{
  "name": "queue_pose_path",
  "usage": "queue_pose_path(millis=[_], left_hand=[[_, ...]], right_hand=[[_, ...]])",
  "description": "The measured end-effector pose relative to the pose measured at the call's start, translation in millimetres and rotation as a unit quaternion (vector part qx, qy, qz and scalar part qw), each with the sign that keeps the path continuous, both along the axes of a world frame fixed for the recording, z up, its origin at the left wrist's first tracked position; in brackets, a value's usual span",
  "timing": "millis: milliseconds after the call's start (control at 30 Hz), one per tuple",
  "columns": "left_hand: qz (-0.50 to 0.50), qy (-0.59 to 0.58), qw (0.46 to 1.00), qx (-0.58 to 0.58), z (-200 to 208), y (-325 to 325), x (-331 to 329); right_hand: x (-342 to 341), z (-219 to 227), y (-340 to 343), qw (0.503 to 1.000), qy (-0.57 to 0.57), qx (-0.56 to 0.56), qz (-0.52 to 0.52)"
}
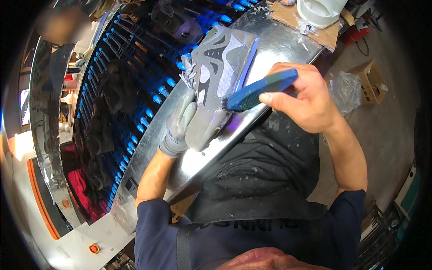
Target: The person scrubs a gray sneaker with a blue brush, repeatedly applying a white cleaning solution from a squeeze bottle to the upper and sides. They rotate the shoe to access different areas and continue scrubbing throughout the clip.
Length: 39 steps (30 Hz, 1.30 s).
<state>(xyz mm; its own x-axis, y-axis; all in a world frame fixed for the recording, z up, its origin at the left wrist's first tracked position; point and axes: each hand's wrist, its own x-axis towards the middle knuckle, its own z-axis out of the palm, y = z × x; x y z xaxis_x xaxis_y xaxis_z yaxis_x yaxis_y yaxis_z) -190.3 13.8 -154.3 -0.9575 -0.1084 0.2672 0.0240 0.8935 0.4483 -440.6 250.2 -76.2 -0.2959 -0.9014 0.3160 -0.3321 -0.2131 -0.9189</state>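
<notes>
A grey and white sneaker upper (216,72) lies on its side on a shiny metal bench, its toe pointing toward me. My left hand (179,123), in a pale grey glove, grips it beside the laces near the toe. My bare right hand (303,96) pinches a blue-handled brush (261,90) between thumb and fingers. The dark, bristle-like end of the brush meets the lower edge of the upper near the forefoot. A purplish-blue glow runs along that lower edge.
Left of the bench runs a rack of blue-tipped rods (157,98) carrying dark shoes (119,85). A white container (320,11) sits on cardboard at the far end. On the floor at right are a plastic bag (345,92) and a cardboard box (371,83). Another person stands far left.
</notes>
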Motion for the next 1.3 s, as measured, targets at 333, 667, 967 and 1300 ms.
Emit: queue_pose_path(millis=[333, 667, 967, 1300], left_hand=[[-0.087, 0.141, 0.970, -0.176, 0, 0, -1], [-0.080, 0.216, 0.971, -0.062, 39, 32, -46], [-0.032, 0.141, 0.985, -0.095, 45, 47, -51], [-0.014, 0.112, 0.984, -0.136, 48, 43, -77]], right_hand=[[10, -16, 8, 0.997, -0.046, -0.048, 0.037], [4, -67, 31, 0.843, -0.461, -0.205, -0.184], [-175, -8, 61, 0.872, 0.018, -0.025, -0.489], [-220, 4, 8, 0.802, 0.418, 0.235, -0.357]])
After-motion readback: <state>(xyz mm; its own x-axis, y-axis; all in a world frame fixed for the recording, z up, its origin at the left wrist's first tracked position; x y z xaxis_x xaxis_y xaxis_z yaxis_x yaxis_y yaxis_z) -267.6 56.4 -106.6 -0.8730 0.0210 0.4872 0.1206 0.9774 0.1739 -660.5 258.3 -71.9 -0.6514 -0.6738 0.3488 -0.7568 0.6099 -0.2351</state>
